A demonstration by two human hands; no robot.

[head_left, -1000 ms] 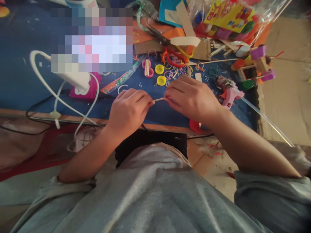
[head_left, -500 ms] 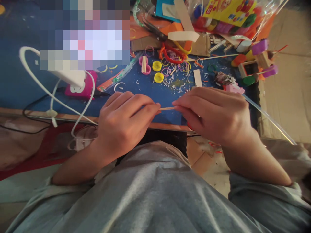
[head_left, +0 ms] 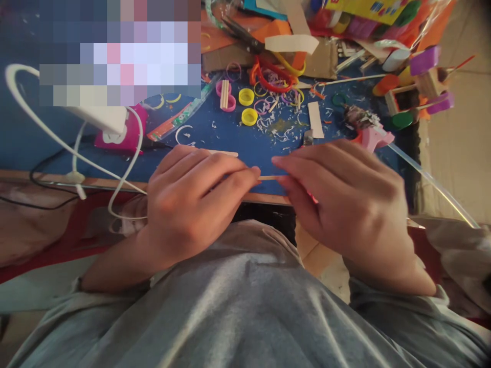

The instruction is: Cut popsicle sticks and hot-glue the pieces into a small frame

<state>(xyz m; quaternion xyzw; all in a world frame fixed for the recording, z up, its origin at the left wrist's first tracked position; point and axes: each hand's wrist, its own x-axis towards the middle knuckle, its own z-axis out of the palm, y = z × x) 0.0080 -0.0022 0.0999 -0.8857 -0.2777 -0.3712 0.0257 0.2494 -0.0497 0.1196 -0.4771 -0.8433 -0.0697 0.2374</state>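
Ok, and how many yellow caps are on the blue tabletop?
2: one cap right of the pink rings, the other just below it in view. Others may be hidden.

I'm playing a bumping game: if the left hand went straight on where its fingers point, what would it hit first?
Past the thin, pale wooden stick that the left hand pinches, the bare right hand looks first in line. Depth is hard to judge, so it might just miss.
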